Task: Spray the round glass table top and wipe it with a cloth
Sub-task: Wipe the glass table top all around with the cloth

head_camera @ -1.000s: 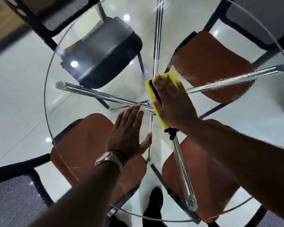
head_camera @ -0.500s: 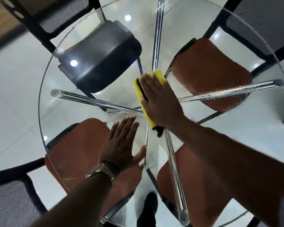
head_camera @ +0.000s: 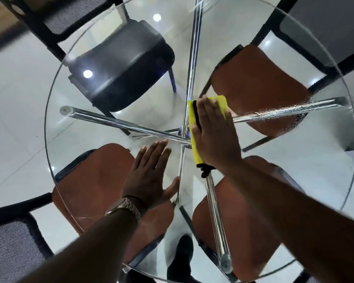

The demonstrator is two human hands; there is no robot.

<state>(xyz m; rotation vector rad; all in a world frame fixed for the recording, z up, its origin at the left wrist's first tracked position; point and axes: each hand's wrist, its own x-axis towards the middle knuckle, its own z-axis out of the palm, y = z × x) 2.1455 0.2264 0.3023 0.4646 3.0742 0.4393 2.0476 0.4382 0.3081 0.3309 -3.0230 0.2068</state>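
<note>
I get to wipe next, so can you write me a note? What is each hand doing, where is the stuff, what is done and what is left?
Left hand: flat on the glass table top, fingers straight, holding nothing.
Right hand: pressed flat on the yellow cloth, near the table's middle.
Spray bottle: not in view.
Done: the glass has been sprayed; droplets show on the right side.
Left: wipe those droplets, then probably the rest of the top.
</note>
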